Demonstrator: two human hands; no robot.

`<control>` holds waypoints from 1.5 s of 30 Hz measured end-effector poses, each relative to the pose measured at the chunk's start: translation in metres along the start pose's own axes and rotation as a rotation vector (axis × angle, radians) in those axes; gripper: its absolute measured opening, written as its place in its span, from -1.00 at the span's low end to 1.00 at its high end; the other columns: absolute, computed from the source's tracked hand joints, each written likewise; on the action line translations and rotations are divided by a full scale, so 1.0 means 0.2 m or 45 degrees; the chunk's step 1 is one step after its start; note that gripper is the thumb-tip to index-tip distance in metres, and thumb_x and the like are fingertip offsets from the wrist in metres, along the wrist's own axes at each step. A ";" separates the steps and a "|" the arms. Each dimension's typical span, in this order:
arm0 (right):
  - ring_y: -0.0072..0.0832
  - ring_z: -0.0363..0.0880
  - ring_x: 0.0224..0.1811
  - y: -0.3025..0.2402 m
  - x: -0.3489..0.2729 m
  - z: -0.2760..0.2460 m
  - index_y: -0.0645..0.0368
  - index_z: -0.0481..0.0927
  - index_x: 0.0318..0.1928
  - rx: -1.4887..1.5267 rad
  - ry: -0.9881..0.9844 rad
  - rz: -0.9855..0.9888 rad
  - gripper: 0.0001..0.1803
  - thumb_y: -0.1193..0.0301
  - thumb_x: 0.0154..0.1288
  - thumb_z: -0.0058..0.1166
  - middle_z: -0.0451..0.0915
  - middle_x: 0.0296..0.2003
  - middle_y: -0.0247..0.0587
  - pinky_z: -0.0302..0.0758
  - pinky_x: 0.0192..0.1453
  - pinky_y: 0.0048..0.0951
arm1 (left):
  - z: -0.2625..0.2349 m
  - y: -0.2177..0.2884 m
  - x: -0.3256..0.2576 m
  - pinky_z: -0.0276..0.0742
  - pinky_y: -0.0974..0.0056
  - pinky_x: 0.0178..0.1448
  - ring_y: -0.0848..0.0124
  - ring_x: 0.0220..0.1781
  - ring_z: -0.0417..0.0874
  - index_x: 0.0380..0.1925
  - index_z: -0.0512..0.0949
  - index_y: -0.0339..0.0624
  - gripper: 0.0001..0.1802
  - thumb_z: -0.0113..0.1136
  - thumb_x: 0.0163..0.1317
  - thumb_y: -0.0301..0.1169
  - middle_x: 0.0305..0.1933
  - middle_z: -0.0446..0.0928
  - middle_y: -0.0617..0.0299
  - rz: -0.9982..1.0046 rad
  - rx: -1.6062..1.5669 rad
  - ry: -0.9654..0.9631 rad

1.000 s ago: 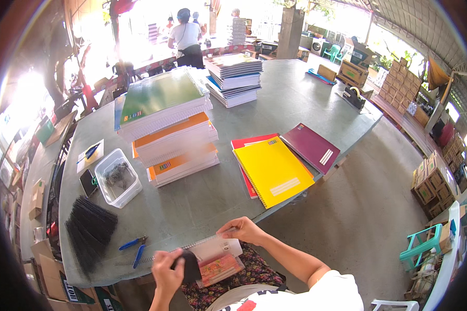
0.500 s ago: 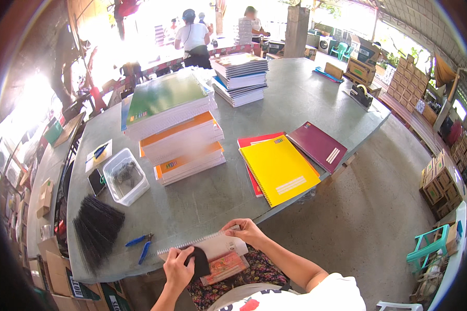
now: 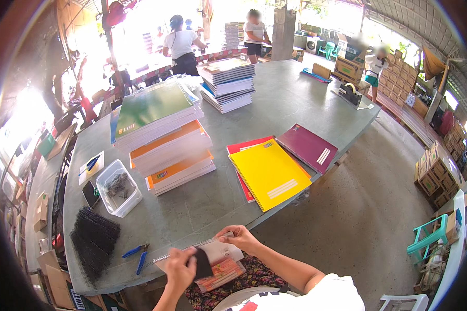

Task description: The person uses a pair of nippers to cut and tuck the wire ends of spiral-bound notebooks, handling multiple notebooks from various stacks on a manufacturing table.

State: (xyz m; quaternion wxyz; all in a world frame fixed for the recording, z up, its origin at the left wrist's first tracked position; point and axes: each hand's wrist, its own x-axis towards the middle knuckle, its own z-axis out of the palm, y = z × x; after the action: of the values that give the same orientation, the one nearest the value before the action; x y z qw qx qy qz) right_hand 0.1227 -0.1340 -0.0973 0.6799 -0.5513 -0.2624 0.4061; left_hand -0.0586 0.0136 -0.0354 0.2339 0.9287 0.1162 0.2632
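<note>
A spiral notebook (image 3: 227, 250) with pale pages and a wire coil lies tilted across my lap at the table's near edge. My right hand (image 3: 239, 240) pinches its upper right edge near the coil's end. Motion blurs my left hand (image 3: 180, 268), whose fingers curl over the coil side and grip a flat black piece (image 3: 204, 264) that rests against the page. Below the notebook, a pink-orange printed sheet or packet (image 3: 220, 276) shows over my flowered clothing. Blue-handled cutting pliers (image 3: 138, 255) lie open on the table, left of the coil.
On the table (image 3: 192, 207) are black coils (image 3: 94, 238), a clear tub (image 3: 120, 189), a phone (image 3: 91, 194), orange and green notebook stacks (image 3: 161, 119), a farther stack (image 3: 227, 83), yellow (image 3: 270, 171) and maroon notebooks (image 3: 308, 147), and a tape dispenser (image 3: 351, 94). Several people stand beyond.
The view has shifted slightly, so the table's things sit farther left. My left hand has moved a little rightward along the coil with the black piece. Another person now shows at far right.
</note>
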 end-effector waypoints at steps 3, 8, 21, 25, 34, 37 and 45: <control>-0.72 0.49 -0.32 -0.05 -0.02 0.01 0.25 0.61 -0.21 0.009 -0.024 -0.042 -0.77 0.38 0.16 0.22 0.62 -0.35 -0.33 0.44 -0.20 -0.63 | -0.08 0.08 0.06 0.42 0.15 -0.24 0.16 -0.38 0.47 -0.29 0.60 -0.13 -0.71 0.26 -0.11 -0.56 -0.42 0.46 0.09 0.026 -0.029 0.018; -0.73 0.45 -0.32 0.00 0.00 -0.01 0.24 0.62 -0.22 -0.150 0.063 0.064 -0.74 0.31 0.18 0.22 0.59 -0.37 -0.38 0.38 -0.20 -0.66 | 0.09 0.02 0.00 0.40 0.13 -0.23 0.15 -0.34 0.45 -0.25 0.59 -0.17 -0.70 0.23 -0.08 -0.58 -0.43 0.47 0.06 0.010 0.023 0.041; -0.75 0.44 -0.30 -0.01 0.00 0.01 0.26 0.60 -0.21 0.024 -0.080 -0.076 -0.62 0.14 0.29 0.07 0.58 -0.40 -0.45 0.36 -0.15 -0.64 | -0.03 0.18 0.16 0.38 0.09 -0.15 0.06 -0.29 0.47 -0.32 0.57 -0.27 -0.71 0.22 -0.15 -0.57 -0.40 0.48 0.06 0.001 0.087 0.558; -0.82 0.34 -0.37 0.08 0.01 0.00 0.25 0.61 -0.21 -0.013 -0.019 -0.081 -0.61 0.12 0.30 0.06 0.51 -0.45 -0.54 0.32 -0.31 -0.66 | 0.13 0.13 0.01 0.43 0.15 -0.22 0.14 -0.36 0.48 -0.21 0.56 -0.14 -0.66 0.22 -0.08 -0.56 -0.41 0.44 0.12 0.193 0.085 -0.353; -0.67 0.37 -0.25 0.01 -0.03 -0.02 0.39 0.58 -0.13 -0.050 -0.008 0.018 -0.38 -0.01 0.39 -0.21 0.53 -0.35 -0.40 0.35 -0.10 -0.54 | 0.13 0.20 0.07 0.44 0.20 -0.23 0.19 -0.33 0.50 -0.27 0.57 -0.16 -0.74 0.19 -0.04 -0.60 -0.40 0.43 0.14 0.183 0.088 -0.401; -0.67 0.35 -0.19 0.01 -0.03 -0.02 0.39 0.56 -0.10 -0.012 -0.083 0.030 -0.40 0.03 0.43 -0.27 0.53 -0.31 -0.38 0.30 -0.01 -0.59 | 0.11 0.18 0.15 0.47 0.16 -0.26 0.15 -0.32 0.52 -0.29 0.59 -0.02 -0.68 0.25 -0.15 -0.53 -0.42 0.41 0.13 -0.002 -0.104 0.491; -0.65 0.39 -0.16 0.06 -0.02 -0.03 0.34 0.56 -0.09 -0.137 -0.074 -0.027 -0.43 0.01 0.38 -0.17 0.55 -0.29 -0.34 0.32 0.00 -0.57 | 0.03 -0.07 0.44 0.43 0.22 -0.22 0.20 -0.35 0.51 -0.28 0.59 -0.16 -0.71 0.28 -0.10 -0.56 -0.40 0.48 0.07 -0.207 -0.316 0.460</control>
State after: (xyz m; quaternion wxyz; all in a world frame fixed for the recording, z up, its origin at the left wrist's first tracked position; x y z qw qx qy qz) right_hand 0.1219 -0.1391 -0.1094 0.6457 -0.5722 -0.3095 0.4000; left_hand 0.0169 0.0530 -0.0096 0.3422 0.8182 0.1974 0.4176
